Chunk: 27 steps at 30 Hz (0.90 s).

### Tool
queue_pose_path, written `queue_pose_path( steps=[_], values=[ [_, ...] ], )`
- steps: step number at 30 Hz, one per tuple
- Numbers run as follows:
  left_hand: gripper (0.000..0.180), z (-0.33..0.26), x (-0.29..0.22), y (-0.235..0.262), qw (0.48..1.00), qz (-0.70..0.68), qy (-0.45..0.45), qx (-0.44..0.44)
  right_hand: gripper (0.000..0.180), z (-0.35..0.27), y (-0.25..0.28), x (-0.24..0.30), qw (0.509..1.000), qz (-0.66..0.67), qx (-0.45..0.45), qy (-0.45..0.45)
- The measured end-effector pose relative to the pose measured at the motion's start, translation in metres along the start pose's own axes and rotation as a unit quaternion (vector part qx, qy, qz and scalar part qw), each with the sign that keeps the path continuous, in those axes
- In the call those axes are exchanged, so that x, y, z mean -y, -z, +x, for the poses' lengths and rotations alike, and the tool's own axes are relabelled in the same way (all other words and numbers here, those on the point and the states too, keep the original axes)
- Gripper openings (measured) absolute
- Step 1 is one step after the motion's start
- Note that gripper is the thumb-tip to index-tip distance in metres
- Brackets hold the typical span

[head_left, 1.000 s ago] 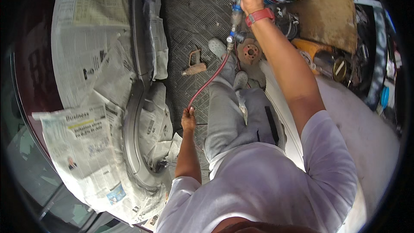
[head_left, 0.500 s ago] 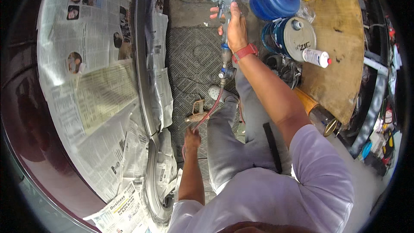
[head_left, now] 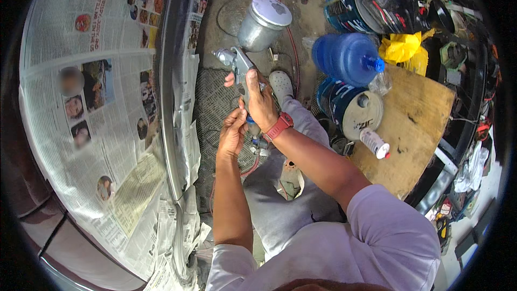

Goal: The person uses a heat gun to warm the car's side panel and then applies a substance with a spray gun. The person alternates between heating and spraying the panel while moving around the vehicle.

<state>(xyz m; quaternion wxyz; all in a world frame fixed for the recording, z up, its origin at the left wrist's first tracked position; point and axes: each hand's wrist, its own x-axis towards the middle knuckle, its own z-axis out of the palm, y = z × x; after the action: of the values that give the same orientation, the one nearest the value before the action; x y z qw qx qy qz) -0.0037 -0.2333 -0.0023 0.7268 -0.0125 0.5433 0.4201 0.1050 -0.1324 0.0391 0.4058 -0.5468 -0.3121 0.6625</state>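
My right hand (head_left: 261,99), with a red watch at its wrist, grips the handle of a metal spray gun (head_left: 243,67). Above the gun is a lidded silver paint cup (head_left: 262,31). Under the handle hang a blue-ringed clear filter and a fitting (head_left: 259,143), from which a red air hose (head_left: 251,169) runs down. My left hand (head_left: 231,132) is closed in a pinch against the gun's lower handle; what its fingertips hold is hidden. To my left, newspaper sheets (head_left: 70,97) cover a dark red car panel (head_left: 54,225), beside a long dark trim strip (head_left: 171,129).
A blue water jug (head_left: 344,59) and a drum (head_left: 363,110) stand to the right, with a white bottle (head_left: 373,143) on a wooden board (head_left: 414,124). Yellow plastic (head_left: 401,48) and a black container (head_left: 396,8) lie farther back. The hose also trails over the floor.
My left hand has risen from beside the hose to the gun's handle. Relative to the view, the spray gun and my right hand are lower and farther left; the paint cup now shows fully.
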Motion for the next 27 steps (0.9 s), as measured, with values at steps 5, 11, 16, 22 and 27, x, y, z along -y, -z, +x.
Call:
queue_pose_path(
  steps=[5,11,16,22,27],
  values=[
    [0.014,0.054,-0.006,0.002,1.000,-0.014,-0.002,-0.006,0.073,0.057,0.015,-0.009,0.996,0.027,0.083,-0.008],
    [0.066,0.161,0.019,0.036,0.985,0.169,-0.012,-0.006,0.078,0.161,0.022,-0.076,0.997,0.033,0.059,0.027],
    [0.076,0.191,0.138,0.191,0.941,0.302,0.133,0.069,0.078,0.295,0.027,-0.146,0.986,0.134,0.072,0.062],
    [0.060,0.157,0.198,0.308,0.727,0.634,0.225,-0.138,0.079,0.440,0.029,-0.185,0.978,0.147,0.099,0.107],
    [0.054,0.134,0.211,0.356,0.694,0.640,0.227,-0.241,0.072,0.517,0.024,-0.195,0.968,0.161,0.145,0.124]
  ],
)
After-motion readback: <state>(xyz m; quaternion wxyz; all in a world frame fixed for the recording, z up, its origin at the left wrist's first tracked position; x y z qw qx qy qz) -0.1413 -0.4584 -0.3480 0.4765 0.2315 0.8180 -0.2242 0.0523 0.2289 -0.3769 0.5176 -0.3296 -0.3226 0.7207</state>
